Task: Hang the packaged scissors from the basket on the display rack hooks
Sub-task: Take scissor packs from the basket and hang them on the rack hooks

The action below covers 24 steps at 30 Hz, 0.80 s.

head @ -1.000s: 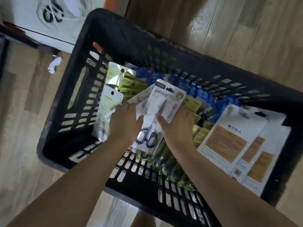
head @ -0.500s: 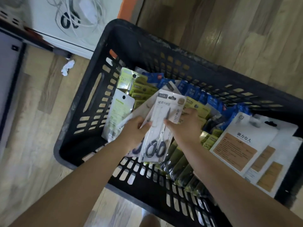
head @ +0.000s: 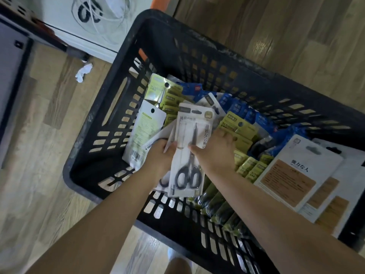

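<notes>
A black slotted plastic basket (head: pixel 94 123) stands on the wooden floor, full of packaged goods. Above its middle I hold a white scissors package (head: pixel 192 123) with black-handled scissors inside. My left hand (head: pixel 161 157) grips its left edge together with one or two more white packs fanned behind it. My right hand (head: pixel 215 151) pinches the front package's right side, thumb on its face. More scissors packs with yellow-green cards (head: pixel 156 89) lie in the basket behind. No display rack hooks are in view.
Blue packs (head: pixel 262 119) and rows of yellow-green packs (head: pixel 250 169) fill the basket's middle; large white cards with brown labels (head: pixel 296 177) lean at the right. A white cabinet with coiled cable (head: pixel 102 18) stands at top left. A crumpled paper scrap (head: pixel 84 72) lies on the floor.
Both hands have lifted the scissors packs slightly and turned the front one more upright; the view has shifted, so the basket sits further right and lower.
</notes>
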Each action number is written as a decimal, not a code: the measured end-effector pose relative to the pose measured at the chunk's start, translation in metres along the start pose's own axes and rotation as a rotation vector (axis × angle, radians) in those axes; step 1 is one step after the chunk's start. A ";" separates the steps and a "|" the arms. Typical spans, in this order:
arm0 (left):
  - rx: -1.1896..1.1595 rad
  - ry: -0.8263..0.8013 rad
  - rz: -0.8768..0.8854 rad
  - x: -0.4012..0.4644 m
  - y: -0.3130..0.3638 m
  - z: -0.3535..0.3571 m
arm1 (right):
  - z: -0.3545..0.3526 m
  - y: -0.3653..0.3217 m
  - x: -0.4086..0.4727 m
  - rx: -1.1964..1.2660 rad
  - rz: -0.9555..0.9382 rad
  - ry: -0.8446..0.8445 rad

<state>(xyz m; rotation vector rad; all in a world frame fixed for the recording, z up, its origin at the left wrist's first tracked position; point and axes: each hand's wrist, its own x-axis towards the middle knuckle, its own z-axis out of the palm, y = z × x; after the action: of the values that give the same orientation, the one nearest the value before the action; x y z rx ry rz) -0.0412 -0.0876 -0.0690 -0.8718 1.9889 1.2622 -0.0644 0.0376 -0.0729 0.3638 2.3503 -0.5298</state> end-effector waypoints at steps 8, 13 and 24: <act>-0.098 0.007 -0.037 0.005 -0.014 -0.010 | 0.005 -0.005 0.003 0.211 0.076 -0.069; -0.155 0.043 -0.121 -0.006 -0.017 -0.019 | 0.007 -0.006 0.000 0.515 0.116 -0.085; -0.290 0.262 -0.120 -0.059 0.033 -0.069 | -0.044 -0.043 -0.044 0.922 0.218 -0.268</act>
<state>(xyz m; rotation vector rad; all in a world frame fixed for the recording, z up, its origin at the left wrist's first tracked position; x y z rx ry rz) -0.0428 -0.1289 0.0188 -1.3377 1.9405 1.4494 -0.0742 0.0159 -0.0010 0.8805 1.6555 -1.4358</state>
